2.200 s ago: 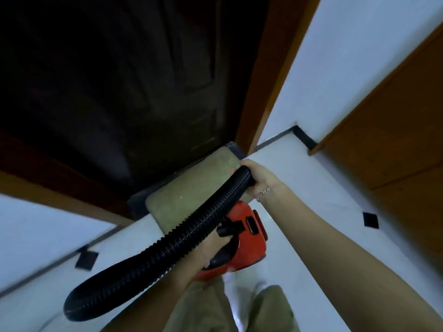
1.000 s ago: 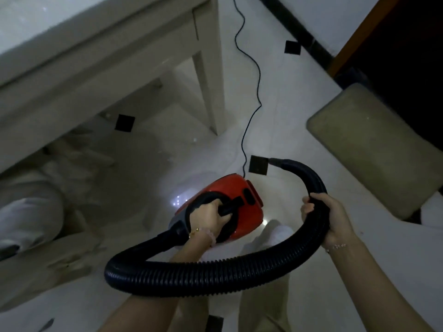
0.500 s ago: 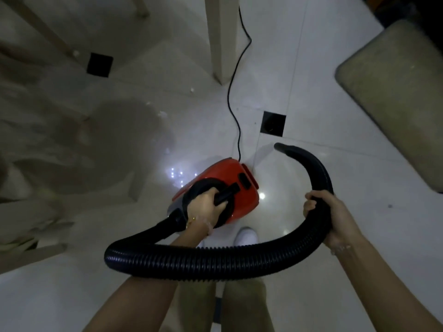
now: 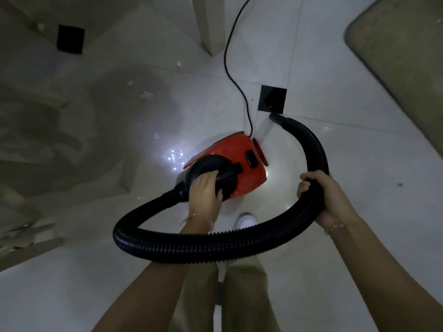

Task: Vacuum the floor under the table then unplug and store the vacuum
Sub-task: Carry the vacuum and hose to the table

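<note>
Left hand point(image 4: 206, 189) grips black handle of red vacuum point(image 4: 242, 161); right hand point(image 4: 322, 200) grips corrugated black hose point(image 4: 215, 245), looped in front of trousers point(image 4: 244, 291). Hose nozzle point(image 4: 276, 117) just beside black tile inset point(image 4: 273, 98). Power cord point(image 4: 229, 56) runs from vacuum rear past table leg point(image 4: 211, 25). Paper scraps point(image 4: 147, 94) on pale floor point(image 4: 359, 164), upper left; mat point(image 4: 402, 49), upper right.

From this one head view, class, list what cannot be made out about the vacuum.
Head view: the cord leaves the top edge, so its plug is unseen.
Table leg: cut off by the top edge.
Vacuum handle: partly covered by the left hand.
Floor scraps: too small and blurred to identify.
</note>
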The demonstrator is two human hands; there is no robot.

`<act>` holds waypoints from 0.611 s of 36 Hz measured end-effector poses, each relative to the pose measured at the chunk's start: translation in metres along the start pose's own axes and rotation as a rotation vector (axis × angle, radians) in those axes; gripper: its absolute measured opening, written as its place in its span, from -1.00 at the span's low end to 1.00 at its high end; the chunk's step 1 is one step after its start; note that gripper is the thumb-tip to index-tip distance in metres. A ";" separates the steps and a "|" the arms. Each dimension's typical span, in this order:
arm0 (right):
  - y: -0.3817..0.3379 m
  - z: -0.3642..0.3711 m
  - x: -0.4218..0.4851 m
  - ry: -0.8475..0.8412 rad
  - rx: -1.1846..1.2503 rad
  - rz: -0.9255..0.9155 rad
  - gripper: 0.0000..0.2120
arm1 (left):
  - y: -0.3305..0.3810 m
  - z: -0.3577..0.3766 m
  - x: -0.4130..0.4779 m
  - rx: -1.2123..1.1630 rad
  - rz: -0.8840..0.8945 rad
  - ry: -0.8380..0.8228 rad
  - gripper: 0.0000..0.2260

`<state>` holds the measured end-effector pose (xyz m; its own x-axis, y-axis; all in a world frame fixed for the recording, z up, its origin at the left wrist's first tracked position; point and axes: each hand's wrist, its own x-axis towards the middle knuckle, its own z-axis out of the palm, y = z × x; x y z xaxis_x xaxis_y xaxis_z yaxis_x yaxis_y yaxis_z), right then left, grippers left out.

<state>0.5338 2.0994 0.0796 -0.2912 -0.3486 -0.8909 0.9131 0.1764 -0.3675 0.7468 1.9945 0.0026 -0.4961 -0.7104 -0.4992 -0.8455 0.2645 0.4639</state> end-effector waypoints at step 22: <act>0.038 -0.034 -0.002 0.167 -0.157 0.064 -0.52 | 0.094 -0.100 -0.112 -0.189 0.342 -0.424 -0.76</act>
<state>0.5590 2.1378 0.0582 -0.2890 -0.1776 -0.9407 0.8795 0.3389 -0.3342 0.7424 2.0339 0.1750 -0.8036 -0.2715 -0.5296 -0.5927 0.2843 0.7536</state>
